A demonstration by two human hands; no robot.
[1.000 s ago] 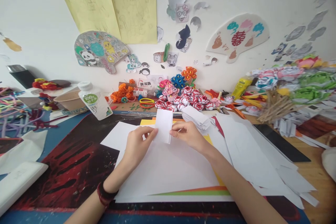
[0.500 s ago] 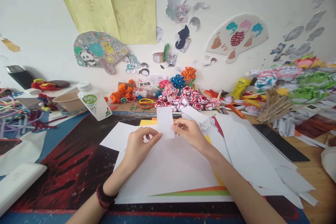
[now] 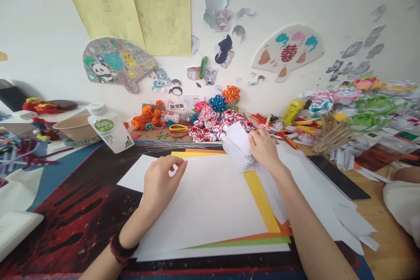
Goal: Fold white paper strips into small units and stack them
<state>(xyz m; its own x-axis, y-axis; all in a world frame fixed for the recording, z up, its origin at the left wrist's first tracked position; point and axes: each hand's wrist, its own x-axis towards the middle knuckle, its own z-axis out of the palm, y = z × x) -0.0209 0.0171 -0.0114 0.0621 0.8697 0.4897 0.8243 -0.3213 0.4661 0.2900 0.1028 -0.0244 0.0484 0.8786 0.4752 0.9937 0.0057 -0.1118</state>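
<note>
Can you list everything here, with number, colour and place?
Drawings: two, yellow, upper wall
Fan shapes: two, grey-patterned and white, wall
Cutouts: several, mixed, wall
Bottles: two, white and yellow, back
Bowl: one, tan, back left
Flowers: many, mixed, back and right
Stick bundle: one, tan, right
Dark panel: one, black, right
Large sheets: several, mostly white, centre
Small paper stack: one, white, centre
Wristband: one, dark red, left wrist
Left grip: one, bare, by large sheets
Right grip: one, bare, touching that stack
</note>
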